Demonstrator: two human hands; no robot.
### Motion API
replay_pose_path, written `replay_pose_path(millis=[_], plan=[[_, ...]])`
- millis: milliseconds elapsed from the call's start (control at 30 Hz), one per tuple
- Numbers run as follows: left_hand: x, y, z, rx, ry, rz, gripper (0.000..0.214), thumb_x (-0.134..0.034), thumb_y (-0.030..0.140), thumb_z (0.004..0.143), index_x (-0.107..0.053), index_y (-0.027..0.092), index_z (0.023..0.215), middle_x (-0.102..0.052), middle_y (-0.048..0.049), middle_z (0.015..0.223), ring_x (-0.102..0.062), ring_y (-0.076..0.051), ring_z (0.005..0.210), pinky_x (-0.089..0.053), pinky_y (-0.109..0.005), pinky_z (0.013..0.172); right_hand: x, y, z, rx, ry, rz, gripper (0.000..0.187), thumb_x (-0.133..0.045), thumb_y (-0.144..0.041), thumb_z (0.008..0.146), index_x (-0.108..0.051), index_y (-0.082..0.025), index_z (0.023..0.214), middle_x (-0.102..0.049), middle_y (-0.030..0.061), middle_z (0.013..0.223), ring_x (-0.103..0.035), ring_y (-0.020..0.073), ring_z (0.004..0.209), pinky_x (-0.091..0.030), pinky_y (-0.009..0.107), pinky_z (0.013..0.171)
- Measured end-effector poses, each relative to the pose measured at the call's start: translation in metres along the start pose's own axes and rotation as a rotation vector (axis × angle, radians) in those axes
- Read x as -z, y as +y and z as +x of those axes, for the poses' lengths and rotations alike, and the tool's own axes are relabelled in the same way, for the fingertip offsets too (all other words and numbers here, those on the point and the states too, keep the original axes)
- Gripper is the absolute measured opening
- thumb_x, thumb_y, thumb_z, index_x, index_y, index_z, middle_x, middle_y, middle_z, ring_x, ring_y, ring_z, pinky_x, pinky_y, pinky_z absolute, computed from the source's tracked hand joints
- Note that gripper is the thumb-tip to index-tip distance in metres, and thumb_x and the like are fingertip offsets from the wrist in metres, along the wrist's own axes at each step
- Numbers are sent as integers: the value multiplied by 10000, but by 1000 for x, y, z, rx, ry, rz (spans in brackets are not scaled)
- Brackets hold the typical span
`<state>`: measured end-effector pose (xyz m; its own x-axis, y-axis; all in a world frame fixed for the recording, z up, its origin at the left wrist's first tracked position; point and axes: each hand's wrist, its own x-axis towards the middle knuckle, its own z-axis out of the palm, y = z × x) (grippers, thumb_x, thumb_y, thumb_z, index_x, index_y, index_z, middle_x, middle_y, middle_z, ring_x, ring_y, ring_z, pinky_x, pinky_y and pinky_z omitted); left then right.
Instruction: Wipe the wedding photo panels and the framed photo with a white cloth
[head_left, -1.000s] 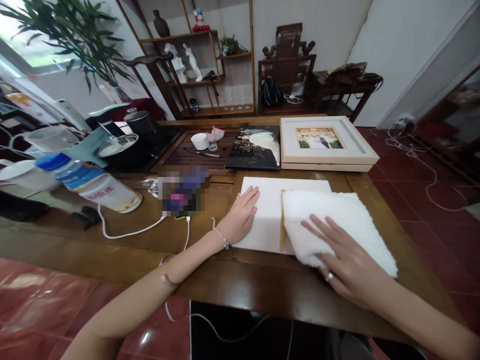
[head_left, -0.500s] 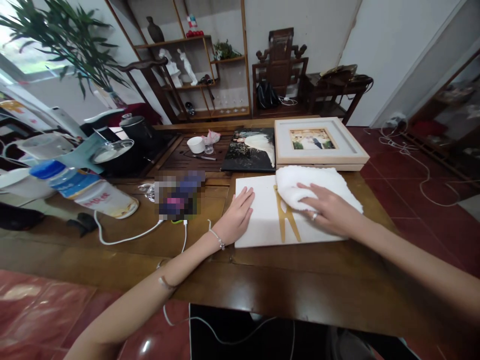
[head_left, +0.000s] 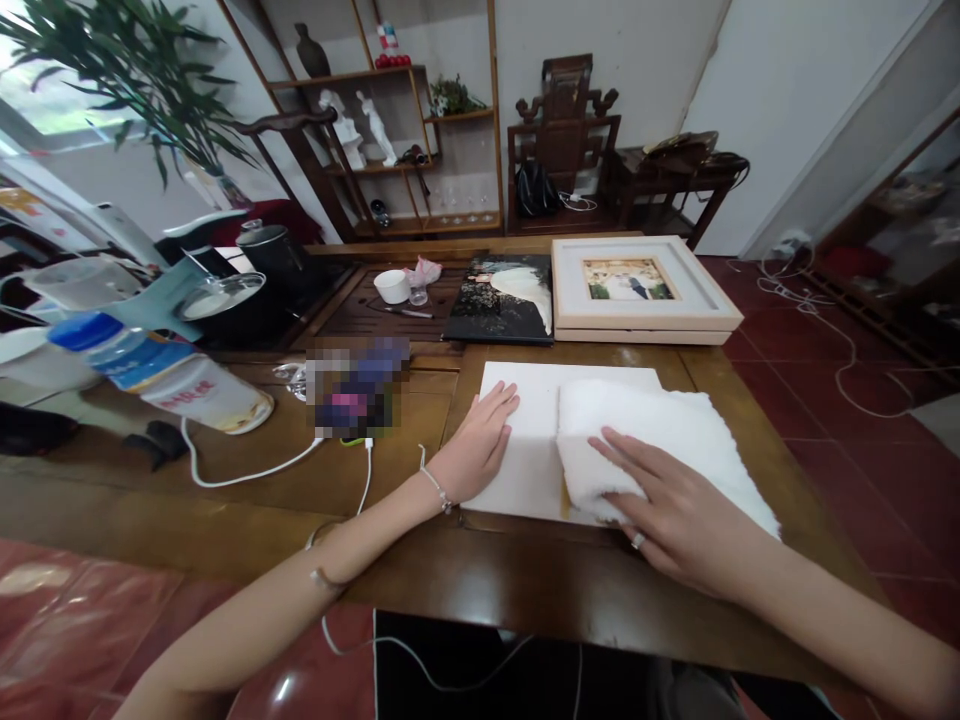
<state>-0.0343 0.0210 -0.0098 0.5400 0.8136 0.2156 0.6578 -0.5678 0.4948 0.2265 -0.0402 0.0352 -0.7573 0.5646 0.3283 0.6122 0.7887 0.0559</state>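
Note:
My left hand (head_left: pixel 484 440) lies flat with fingers stretched out on the left edge of a white flat panel (head_left: pixel 529 405) on the table. My right hand (head_left: pixel 664 500) presses a folded white towel (head_left: pixel 697 440) down on the panel's right half, its fingers curled partly over the cloth. Part of the towel hangs past the panel's right side. Only a sliver of a tan strip (head_left: pixel 565 497) shows at the towel's left edge; whatever else of it lies beneath is covered.
Behind the panel are a pale wooden picture frame (head_left: pixel 645 325) and a dark photo panel (head_left: pixel 499 300). A white cup (head_left: pixel 391 287) stands on the tea tray. At left are a blue-capped bottle (head_left: pixel 165 370), a dark pot (head_left: pixel 225 310) and white cables (head_left: pixel 255 484) on the wooden table (head_left: pixel 525 580).
My right hand has drawn the towel toward me, down over the tan strips, uncovering the panel's far edge. The panel has shifted slightly toward me. My left hand stays on its left edge.

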Motion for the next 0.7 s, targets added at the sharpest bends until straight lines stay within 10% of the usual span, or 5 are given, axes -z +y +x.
replay_pose_path(millis=[333, 700], plan=[[1, -1, 0, 0, -11, -28, 413, -266, 223, 964, -331, 140, 1363, -299, -158, 1486, -145, -239, 1424, -172, -531, 1141, -17, 60, 21, -43, 21, 73, 231, -492, -100, 801, -659, -112, 960, -505, 229, 1310, -415, 335, 1267, -418, 514, 992], [0, -3, 1, -13, -5, -43, 415, -257, 241, 970, -325, 152, 1369, -310, -161, 1480, -149, -246, 1423, -175, -539, 1138, -4, -28, 0, 228, 7, 187, 168, -585, -128, 751, -580, -149, 584, -453, 206, 1368, -320, 361, 1313, -351, 528, 1047]])
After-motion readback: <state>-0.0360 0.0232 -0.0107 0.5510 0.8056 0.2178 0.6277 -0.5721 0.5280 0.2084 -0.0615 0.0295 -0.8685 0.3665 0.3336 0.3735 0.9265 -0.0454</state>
